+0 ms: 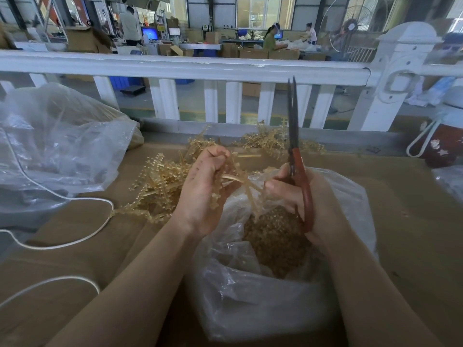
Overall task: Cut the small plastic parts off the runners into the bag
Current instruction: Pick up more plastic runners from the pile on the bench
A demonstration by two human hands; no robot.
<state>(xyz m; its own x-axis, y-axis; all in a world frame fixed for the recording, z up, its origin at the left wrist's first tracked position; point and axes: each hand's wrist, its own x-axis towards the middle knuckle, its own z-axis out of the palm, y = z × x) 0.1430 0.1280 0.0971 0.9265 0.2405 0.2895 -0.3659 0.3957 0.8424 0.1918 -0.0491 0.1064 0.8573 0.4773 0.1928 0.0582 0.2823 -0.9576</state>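
Holding a runner (246, 182) over the open bag (263, 284), the left hand (203, 194) grip is pinched round it; scissors (297, 156), blades nearly closed, are gripped upright by the right hand (298, 194), so parts would fall inside.

No lettering, brand or number is legible anywhere. The green-and-white sign (205, 27) on the far wall and the lit blue monitor screens (149, 33) in the background are too small and blurred to make out.
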